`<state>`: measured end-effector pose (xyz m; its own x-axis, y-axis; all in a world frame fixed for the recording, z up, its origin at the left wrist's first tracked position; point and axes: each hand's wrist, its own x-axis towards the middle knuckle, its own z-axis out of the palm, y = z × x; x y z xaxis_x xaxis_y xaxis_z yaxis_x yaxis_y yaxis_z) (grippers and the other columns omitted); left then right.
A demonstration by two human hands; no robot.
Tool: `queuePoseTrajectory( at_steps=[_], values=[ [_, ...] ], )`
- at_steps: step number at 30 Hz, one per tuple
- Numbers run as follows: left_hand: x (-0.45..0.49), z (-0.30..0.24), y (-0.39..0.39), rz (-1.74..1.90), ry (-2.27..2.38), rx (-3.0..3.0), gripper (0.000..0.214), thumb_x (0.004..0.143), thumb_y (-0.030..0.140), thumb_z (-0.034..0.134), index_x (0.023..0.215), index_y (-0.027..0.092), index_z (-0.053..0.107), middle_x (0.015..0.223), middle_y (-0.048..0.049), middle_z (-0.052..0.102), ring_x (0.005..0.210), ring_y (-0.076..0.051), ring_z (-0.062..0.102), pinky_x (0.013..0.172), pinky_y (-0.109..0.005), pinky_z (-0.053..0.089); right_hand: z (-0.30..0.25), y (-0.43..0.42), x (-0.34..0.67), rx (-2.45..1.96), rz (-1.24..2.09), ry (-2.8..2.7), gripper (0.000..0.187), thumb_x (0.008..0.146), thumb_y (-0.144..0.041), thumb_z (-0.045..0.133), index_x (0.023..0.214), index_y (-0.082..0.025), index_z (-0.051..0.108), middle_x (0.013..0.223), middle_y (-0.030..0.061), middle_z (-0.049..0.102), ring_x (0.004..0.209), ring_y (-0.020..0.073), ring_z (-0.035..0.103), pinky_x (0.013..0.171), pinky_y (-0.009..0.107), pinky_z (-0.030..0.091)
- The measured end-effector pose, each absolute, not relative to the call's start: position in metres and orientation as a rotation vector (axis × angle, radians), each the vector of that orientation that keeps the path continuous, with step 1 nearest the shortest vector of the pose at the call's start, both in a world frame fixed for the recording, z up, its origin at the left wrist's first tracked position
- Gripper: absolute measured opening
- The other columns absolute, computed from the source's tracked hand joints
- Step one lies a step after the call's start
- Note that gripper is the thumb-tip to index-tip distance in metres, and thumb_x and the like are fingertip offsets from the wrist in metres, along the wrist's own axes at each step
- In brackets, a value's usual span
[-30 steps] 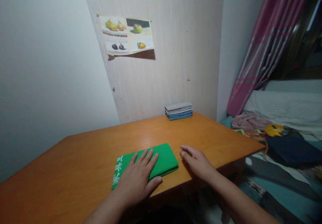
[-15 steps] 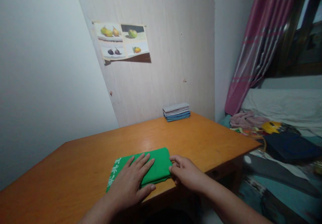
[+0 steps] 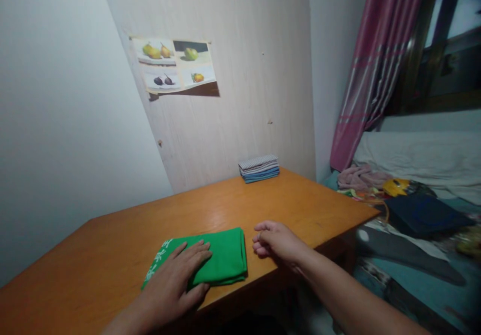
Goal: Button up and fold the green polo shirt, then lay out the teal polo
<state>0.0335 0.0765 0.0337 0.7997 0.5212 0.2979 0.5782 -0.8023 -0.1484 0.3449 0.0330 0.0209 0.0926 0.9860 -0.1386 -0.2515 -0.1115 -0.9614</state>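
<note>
A folded green cloth (image 3: 224, 261) with white printed characters along its left side lies near the front edge of the wooden table. My left hand (image 3: 184, 272) rests flat on its left part, fingers stretched out and partly covering the print. Just to the right of the cloth, my right hand (image 3: 276, 239) hovers close over the tabletop. Its fingers are loosely curled and apart, and no object shows in them. A small gap separates it from the cloth's right edge.
A neat stack of folded checked and blue cloths (image 3: 259, 168) sits at the table's (image 3: 150, 229) back edge. Fruit pictures (image 3: 175, 66) hang on the wall. To the right, a cluttered bed holds a dark flat item (image 3: 426, 214), with a pink curtain (image 3: 370, 69) behind.
My right hand has let go of the cloth's right edge and moved slightly away. My left hand has slid toward the cloth's left side. The view has shifted a little.
</note>
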Motion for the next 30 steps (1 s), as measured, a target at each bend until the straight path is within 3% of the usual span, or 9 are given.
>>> queuePoseTrajectory(
  at_steps=[5, 13, 21, 30],
  values=[
    [0.042, 0.03, 0.077, -0.409, -0.906, -2.698, 0.07, 0.085, 0.066, 0.061, 0.144, 0.029, 0.055, 0.147, -0.0084, 0.058, 0.132, -0.034, 0.057, 0.112, -0.053, 0.047, 0.026, 0.062, 0.328, -1.189, 1.326, -0.884, 0.035, 0.07, -0.007, 0.056, 0.103, -0.016, 0.051, 0.063, -0.0009, 0.063, 0.051, 0.011, 0.059, 0.049, 0.019, 0.046],
    [0.037, 0.013, 0.075, -0.471, -0.797, -2.625, 0.073, 0.091, 0.059, 0.058, 0.157, 0.038, 0.034, 0.154, -0.0033, 0.051, 0.138, -0.032, 0.051, 0.116, -0.055, 0.041, 0.019, 0.085, 0.321, -1.159, 1.386, -0.811, 0.025, 0.065, 0.0, 0.058, 0.081, -0.018, 0.052, 0.062, -0.0029, 0.057, 0.053, 0.0088, 0.057, 0.052, 0.018, 0.052],
    [0.043, 0.017, 0.069, -0.373, -0.842, -2.652, 0.069, 0.096, 0.056, 0.051, 0.159, 0.043, 0.026, 0.158, -0.0028, 0.045, 0.141, -0.032, 0.047, 0.116, -0.058, 0.038, 0.01, 0.087, 0.318, -1.084, 1.382, -0.732, 0.033, 0.064, 0.001, 0.059, 0.089, -0.019, 0.051, 0.068, -0.003, 0.06, 0.062, 0.0108, 0.064, 0.061, 0.021, 0.057],
    [0.045, 0.02, 0.066, -0.348, -0.858, -2.701, 0.067, 0.096, 0.057, 0.051, 0.158, 0.045, 0.026, 0.161, -0.003, 0.041, 0.144, -0.033, 0.043, 0.117, -0.06, 0.034, 0.015, 0.078, 0.321, -1.143, 1.349, -0.965, 0.022, 0.066, -0.008, 0.06, 0.084, -0.018, 0.053, 0.062, -0.0023, 0.061, 0.054, 0.0106, 0.058, 0.053, 0.02, 0.047]
  ],
)
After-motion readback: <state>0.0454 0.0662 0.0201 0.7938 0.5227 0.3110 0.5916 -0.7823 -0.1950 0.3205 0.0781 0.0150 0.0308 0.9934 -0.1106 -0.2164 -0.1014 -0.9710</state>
